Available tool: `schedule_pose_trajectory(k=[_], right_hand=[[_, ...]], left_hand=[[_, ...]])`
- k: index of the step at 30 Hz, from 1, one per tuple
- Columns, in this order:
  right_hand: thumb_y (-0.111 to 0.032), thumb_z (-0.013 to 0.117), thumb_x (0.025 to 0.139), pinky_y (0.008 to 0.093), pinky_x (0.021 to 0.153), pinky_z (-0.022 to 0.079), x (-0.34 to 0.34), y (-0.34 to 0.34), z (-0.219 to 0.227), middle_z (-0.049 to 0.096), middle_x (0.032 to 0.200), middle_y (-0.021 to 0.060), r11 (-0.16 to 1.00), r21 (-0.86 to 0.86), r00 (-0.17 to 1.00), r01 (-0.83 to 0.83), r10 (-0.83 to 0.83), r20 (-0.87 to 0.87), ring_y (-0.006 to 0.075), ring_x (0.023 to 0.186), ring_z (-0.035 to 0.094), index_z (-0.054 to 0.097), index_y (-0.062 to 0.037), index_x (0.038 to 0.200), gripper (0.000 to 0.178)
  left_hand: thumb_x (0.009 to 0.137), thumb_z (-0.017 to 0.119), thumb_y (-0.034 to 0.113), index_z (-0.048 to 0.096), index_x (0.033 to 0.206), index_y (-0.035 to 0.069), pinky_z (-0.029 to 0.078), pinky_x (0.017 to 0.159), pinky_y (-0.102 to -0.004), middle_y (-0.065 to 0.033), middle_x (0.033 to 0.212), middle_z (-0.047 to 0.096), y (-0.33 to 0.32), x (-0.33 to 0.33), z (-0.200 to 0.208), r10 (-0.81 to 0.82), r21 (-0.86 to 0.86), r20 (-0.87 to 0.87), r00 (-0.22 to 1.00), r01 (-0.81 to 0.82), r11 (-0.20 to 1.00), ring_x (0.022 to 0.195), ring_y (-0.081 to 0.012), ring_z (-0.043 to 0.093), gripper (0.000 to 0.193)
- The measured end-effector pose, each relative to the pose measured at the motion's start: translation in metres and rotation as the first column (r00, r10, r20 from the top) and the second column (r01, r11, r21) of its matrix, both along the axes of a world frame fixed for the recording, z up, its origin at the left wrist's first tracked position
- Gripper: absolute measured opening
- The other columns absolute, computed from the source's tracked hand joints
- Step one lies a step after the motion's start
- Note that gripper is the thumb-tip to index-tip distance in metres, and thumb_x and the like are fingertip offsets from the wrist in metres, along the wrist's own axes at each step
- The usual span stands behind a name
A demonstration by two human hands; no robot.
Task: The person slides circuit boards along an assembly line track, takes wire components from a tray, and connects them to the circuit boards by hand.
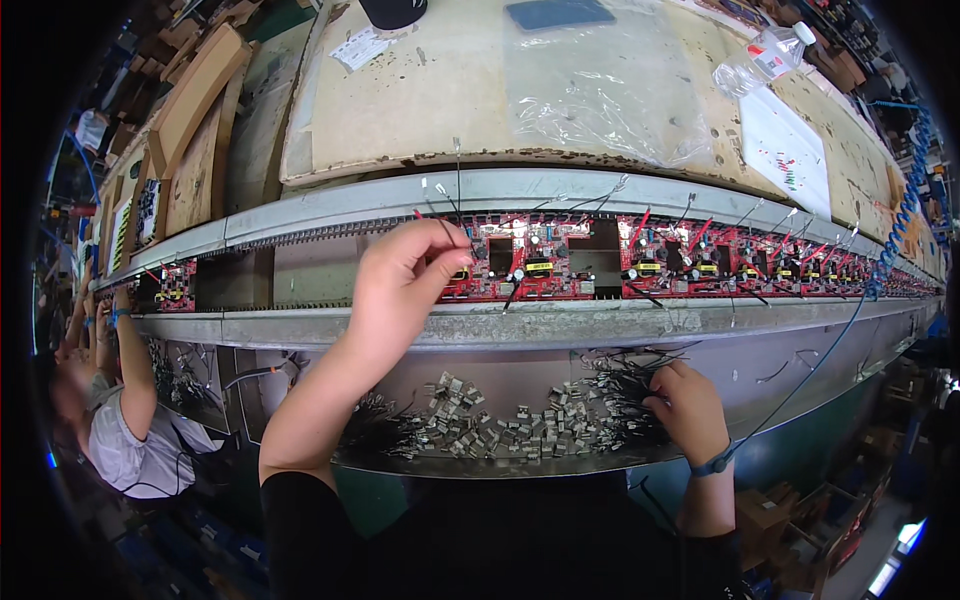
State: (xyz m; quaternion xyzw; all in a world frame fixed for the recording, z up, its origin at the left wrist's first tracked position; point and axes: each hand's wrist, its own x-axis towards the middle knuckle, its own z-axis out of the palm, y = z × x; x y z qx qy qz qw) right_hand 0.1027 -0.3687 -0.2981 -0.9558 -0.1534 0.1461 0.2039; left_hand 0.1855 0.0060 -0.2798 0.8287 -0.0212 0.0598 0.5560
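In the head view, the left hand point(398, 280) pinches a thin wire component point(452, 215) over a red circuit board point(530, 260) on the conveyor rail point(330, 205). The right hand point(688, 405) grasps into a pile of black wire parts point(620, 385) in the metal tray point(400, 385), beside small grey components point(500, 420).

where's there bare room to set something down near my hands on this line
Free patches: the tan board between the paper slip and the plastic sheet, and the grey rail under the red circuit boards. Crowded: the tray between left hand and right hand, littered with small parts and wires.
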Motion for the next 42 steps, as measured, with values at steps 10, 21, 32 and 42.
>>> schedule_pose_trajectory(k=[10,21,32,42], right_hand=[[-0.008,0.077,0.078,0.045,0.07,0.051,0.0,0.0,0.004,0.062,0.086,0.0119,0.999,-0.032,0.998,0.037,-0.035,0.048,0.0349,0.082,0.064,0.064,-0.0054,0.087,0.016],[-0.005,0.072,0.08,0.0431,0.067,0.05,-0.006,-0.004,0.004,0.061,0.083,0.0128,0.997,-0.041,0.998,0.067,-0.067,0.01,0.0335,0.074,0.064,0.064,-0.004,0.088,0.011],[-0.004,0.07,0.081,0.0426,0.065,0.049,-0.012,-0.019,0.018,0.062,0.08,0.0134,0.996,-0.024,0.995,0.087,-0.086,0.048,0.0326,0.072,0.063,0.068,-0.0024,0.094,0.013],[-0.01,0.07,0.081,0.0455,0.068,0.05,-0.009,-0.032,0.048,0.062,0.081,0.0124,0.979,-0.127,0.984,0.157,-0.166,-0.061,0.035,0.077,0.064,0.068,-0.0044,0.082,0.005]], left_hand=[[0.078,0.08,0.011,0.069,0.08,0.004,0.05,0.076,-0.045,-0.0103,0.08,0.067,-0.009,0.004,-0.009,-0.216,0.39,0.187,0.958,0.129,0.912,0.083,-0.0334,0.065,0.013],[0.078,0.08,0.007,0.067,0.081,0.006,0.05,0.08,-0.0399,-0.0051,0.085,0.07,-0.011,0.002,-0.012,-0.236,0.419,0.093,0.967,0.177,0.891,0.086,-0.0277,0.064,0.013],[0.078,0.079,0.007,0.068,0.082,0.005,0.05,0.08,-0.0403,-0.0063,0.085,0.069,-0.012,0.001,-0.009,-0.228,0.439,0.085,0.97,0.169,0.882,0.087,-0.0283,0.064,0.012],[0.076,0.081,0.014,0.069,0.087,0.003,0.05,0.081,-0.0459,-0.0114,0.088,0.068,-0.015,0.003,-0.01,-0.264,0.489,0.184,0.947,0.145,0.86,0.09,-0.0351,0.063,0.02]])
